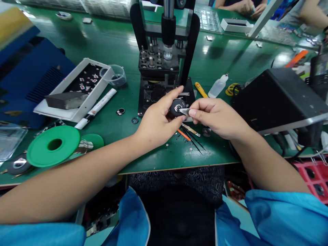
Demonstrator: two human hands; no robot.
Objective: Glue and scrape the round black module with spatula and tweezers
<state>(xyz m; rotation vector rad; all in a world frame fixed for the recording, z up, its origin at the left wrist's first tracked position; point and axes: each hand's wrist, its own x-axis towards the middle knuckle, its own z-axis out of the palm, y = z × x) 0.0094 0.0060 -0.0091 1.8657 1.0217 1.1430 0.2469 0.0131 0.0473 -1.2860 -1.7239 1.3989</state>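
Note:
A round black part (176, 106) with a pale centre sits in my left hand (160, 119), held between thumb and fingers at the front of the press. My right hand (214, 116) is closed in a pinch on a small pointed metal tool (183, 111), whose tip lies over the middle of the round part. Behind both hands rises a black hand press (159, 63) with metal pins on its block. Under the hands, on the green table (151, 160), lie dark tweezers (196, 143) and an orange stick (183, 134).
At left are a white tray (98, 90) with small parts, a clear cup (118, 77), a white marker (102, 102) and a green spool (55, 145). At right stand a clear bottle (217, 87) and a black box (274, 99). Another person's hands (249, 8) show at the far side.

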